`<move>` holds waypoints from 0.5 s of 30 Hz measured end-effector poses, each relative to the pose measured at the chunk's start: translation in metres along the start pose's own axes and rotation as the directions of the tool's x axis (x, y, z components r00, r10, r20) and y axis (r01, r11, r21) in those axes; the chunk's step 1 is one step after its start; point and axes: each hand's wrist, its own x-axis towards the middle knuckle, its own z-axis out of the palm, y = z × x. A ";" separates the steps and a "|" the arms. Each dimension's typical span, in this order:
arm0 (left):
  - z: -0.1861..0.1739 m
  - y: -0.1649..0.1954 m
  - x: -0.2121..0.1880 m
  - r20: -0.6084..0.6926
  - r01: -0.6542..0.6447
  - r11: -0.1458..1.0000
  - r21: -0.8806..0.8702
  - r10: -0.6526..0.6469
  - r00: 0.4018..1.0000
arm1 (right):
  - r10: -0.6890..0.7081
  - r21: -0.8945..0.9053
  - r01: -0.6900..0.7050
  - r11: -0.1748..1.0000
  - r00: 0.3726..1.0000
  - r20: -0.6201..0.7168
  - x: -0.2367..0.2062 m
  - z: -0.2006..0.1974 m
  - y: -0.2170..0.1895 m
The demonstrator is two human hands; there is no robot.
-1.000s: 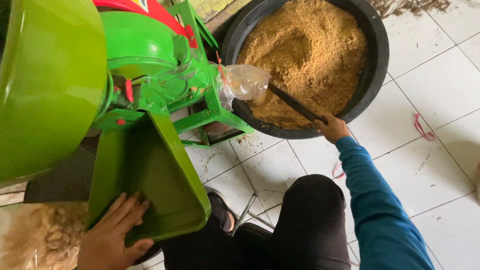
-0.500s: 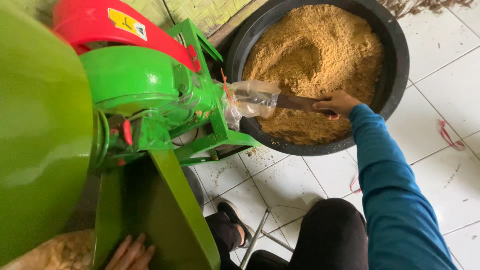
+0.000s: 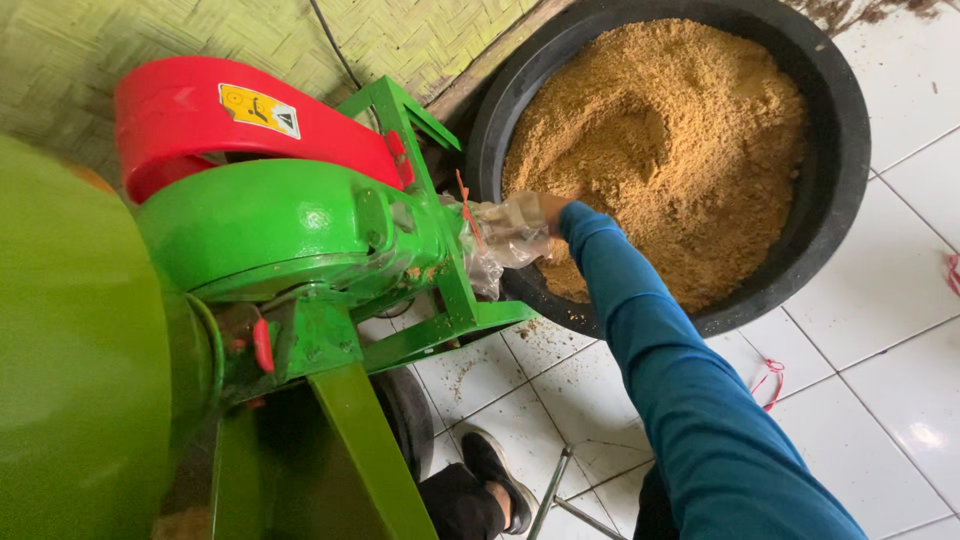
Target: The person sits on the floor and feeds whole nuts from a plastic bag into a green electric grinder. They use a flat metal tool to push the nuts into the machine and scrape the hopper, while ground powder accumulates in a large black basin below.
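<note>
One right hand, one basin, one grinder

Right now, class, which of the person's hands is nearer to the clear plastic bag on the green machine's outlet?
The right. The right hand reaches over the black tub and touches the plastic bag. The left hand is out of view.

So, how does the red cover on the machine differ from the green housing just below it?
The red cover is a narrow arched band, while the green housing is a broader rounded drum. The red cover carries a yellow and white sticker; the green housing shows none. The red cover lies nearer the woven wall; the green housing leads to the clear plastic sleeve that the right hand reaches. Both are glossy painted parts of one machine.
</note>
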 end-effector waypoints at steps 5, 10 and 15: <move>-0.002 -0.004 -0.007 -0.009 -0.011 1.000 0.009 0.011 1.000 | 0.663 0.028 -0.680 0.733 0.722 0.195 -0.023 -0.046 -0.014; 0.005 -0.005 -0.019 -0.051 -0.033 0.999 0.017 0.034 0.998 | 0.887 0.055 -0.887 0.458 0.461 0.039 -0.134 -0.149 -0.040; 0.008 -0.006 -0.029 -0.219 -0.089 0.996 0.020 0.092 0.971 | 0.881 0.010 -0.906 0.423 0.409 -0.239 -0.261 -0.182 -0.057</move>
